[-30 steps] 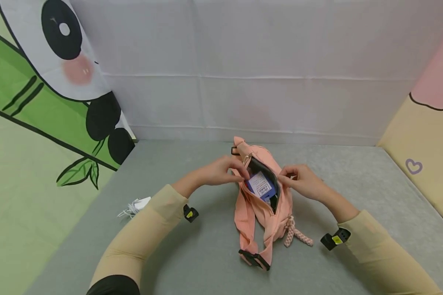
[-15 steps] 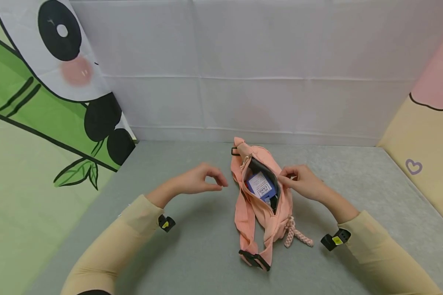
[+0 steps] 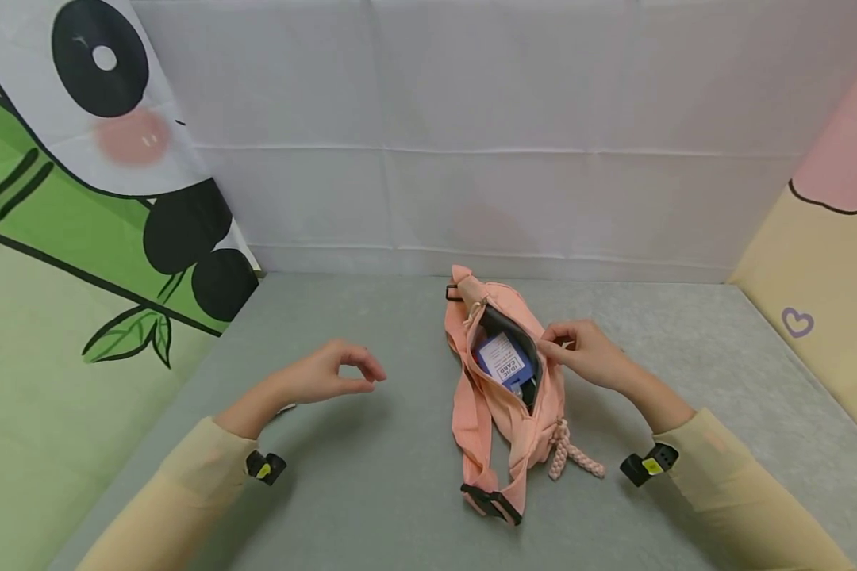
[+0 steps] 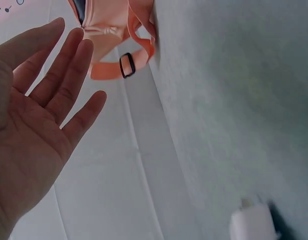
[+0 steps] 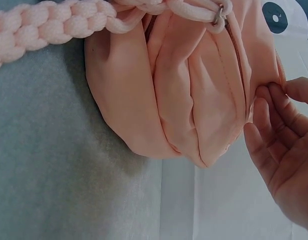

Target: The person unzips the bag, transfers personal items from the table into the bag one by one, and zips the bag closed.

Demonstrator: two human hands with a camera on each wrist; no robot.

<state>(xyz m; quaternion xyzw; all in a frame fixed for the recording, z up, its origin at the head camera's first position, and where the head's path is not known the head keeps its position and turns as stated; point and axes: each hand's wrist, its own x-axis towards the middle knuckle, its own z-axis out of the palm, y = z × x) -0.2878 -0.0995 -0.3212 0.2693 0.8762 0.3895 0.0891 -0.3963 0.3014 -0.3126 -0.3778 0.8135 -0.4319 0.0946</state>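
A pink waist bag [image 3: 510, 428] lies unzipped on the grey table, its mouth facing up. Inside it shows a blue and white card [image 3: 503, 361] printed "ID/IC CARD", with dark items below that I cannot make out. My right hand [image 3: 589, 353] pinches the right edge of the opening between thumb and fingers, also seen in the right wrist view. My left hand [image 3: 332, 373] hovers left of the bag, holding nothing, its fingers relaxed and apart. A white block like a charger [image 4: 251, 222] sits on the table below that hand; my forearm mostly hides it in the head view.
The bag's strap with a black buckle [image 3: 493, 503] trails toward me, and a braided pink cord [image 3: 574, 456] hangs at its right. A white cloth wall [image 3: 428, 198] rises behind the grey table [image 3: 371, 500], with printed panels at both sides.
My left hand has let go of the bag's left edge and moved left, toward the white block with its cable. The right hand keeps its hold on the bag.
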